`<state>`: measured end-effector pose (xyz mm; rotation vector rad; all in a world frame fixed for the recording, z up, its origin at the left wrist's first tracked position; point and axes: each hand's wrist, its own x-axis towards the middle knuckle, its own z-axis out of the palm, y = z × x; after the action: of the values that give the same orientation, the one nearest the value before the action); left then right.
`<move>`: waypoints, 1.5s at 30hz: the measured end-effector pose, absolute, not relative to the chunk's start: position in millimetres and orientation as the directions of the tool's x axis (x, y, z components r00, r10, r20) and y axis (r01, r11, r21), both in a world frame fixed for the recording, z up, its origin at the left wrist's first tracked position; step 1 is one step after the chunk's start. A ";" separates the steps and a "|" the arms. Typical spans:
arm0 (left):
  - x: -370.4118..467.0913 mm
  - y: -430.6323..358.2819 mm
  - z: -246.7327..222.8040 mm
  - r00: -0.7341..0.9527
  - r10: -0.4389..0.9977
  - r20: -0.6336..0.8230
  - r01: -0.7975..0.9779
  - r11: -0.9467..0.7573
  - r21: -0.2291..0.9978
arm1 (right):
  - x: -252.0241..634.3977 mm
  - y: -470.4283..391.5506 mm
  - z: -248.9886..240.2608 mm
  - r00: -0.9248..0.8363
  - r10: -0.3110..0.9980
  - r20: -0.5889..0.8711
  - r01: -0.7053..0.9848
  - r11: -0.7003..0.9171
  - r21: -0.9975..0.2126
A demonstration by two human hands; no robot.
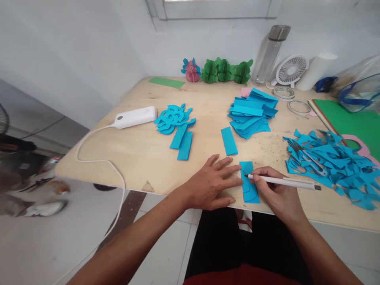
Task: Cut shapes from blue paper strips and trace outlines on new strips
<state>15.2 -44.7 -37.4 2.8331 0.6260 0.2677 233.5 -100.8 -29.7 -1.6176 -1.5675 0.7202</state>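
Observation:
My left hand (pixel 212 184) lies flat with fingers spread, its fingertips at the left edge of a blue paper piece (pixel 251 192). A white pen (pixel 285 182) is gripped in my right hand (pixel 276 192), its tip touching that paper. Dark curved lines show on the piece. Just above lies another blue strip (pixel 229 141). A stack of folded blue paper (pixel 252 113) sits farther back. Left of centre are cut blue shapes (pixel 173 118) beside two blue strips (pixel 185 145).
Blue scraps with scissors (pixel 311 158) spread at the right, near green sheets (pixel 356 122). A white power bank (pixel 136 117) with a cable sits left. Along the wall stand paper figures (pixel 224 70), a bottle (pixel 271 55) and a small fan (pixel 291 70). Tape rolls (pixel 284 93) lie nearby.

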 end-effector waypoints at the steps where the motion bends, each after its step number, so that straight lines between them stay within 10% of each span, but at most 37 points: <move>1: 15.1 -44.7 -37.4 0.892 0.432 0.129 0.391 -0.884 0.258 | 232.8 -100.3 -29.8 0.089 0.991 0.102 0.571 0.033 -0.820; 45: 14.9 -45.2 -35.9 0.887 0.446 0.117 0.403 -0.874 0.272 | 228.4 -100.3 -30.3 0.055 0.987 0.150 0.673 0.074 -0.736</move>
<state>14.9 -45.2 -35.9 2.8151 0.6434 0.2577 228.4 -100.3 -30.3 -1.6655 -1.6843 0.5961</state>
